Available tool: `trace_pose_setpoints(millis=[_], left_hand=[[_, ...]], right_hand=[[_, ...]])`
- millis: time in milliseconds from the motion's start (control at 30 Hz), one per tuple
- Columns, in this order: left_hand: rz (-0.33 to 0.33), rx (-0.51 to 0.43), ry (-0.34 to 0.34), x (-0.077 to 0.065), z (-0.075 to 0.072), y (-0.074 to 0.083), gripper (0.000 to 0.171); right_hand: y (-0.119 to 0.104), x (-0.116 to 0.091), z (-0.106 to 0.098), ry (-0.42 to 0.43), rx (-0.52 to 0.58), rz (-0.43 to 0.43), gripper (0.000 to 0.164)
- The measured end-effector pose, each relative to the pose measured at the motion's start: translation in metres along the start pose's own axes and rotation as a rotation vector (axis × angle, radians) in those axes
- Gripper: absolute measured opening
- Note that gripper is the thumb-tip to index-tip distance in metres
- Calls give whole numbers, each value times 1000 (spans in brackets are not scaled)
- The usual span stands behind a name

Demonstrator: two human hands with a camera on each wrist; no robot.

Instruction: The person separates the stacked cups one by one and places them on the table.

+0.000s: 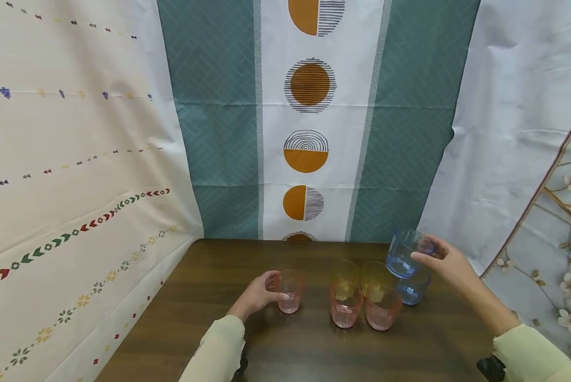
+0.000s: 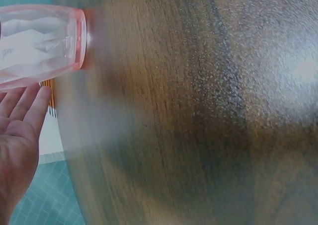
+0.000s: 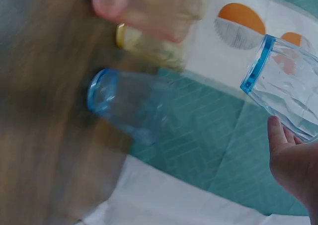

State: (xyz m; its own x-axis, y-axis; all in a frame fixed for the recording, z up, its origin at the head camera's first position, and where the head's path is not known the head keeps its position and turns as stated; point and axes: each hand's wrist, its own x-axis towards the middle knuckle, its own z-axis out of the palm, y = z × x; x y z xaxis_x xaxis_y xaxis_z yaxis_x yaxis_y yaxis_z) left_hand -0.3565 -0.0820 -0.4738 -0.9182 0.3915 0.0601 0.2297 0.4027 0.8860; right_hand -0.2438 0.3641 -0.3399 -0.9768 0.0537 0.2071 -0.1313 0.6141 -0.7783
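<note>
On the left part of the dark table, my left hand [image 1: 261, 291] is around a clear pink glass [image 1: 291, 297], thumb in front and fingers behind. The left wrist view has this pink glass [image 2: 39, 46] at its upper left edge, fingers beside its wall. My right hand [image 1: 448, 260] grips a clear blue glass [image 1: 402, 260] between thumb and fingers, slightly tilted and raised. A second blue glass [image 1: 413, 292] stands on the table below it. In the right wrist view a gap separates the held blue glass [image 3: 285, 88] from the standing one [image 3: 126, 103].
Two pink glasses [image 1: 345, 313] [image 1: 381, 315] stand close together mid-table. Just behind them are two yellow glasses [image 1: 345, 270] [image 1: 373, 270], partly hidden. Patterned cloths hang behind the table [image 1: 309, 355] and along both sides.
</note>
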Motion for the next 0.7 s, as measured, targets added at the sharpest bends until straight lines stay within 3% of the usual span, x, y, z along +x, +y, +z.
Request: trace_pose_setpoints(millis=[267,433,700], left_hand=[[-9,13,6,0,0,0,80],[10,17,10,3,1,2,78],[12,5,12,0,0,-1,78]], right_hand=[[43,-15,-4,16,-39,-37,80],[68,-26,-5,-7,-81,-14,79],[98,-38,10,-61,-101,-29,76]])
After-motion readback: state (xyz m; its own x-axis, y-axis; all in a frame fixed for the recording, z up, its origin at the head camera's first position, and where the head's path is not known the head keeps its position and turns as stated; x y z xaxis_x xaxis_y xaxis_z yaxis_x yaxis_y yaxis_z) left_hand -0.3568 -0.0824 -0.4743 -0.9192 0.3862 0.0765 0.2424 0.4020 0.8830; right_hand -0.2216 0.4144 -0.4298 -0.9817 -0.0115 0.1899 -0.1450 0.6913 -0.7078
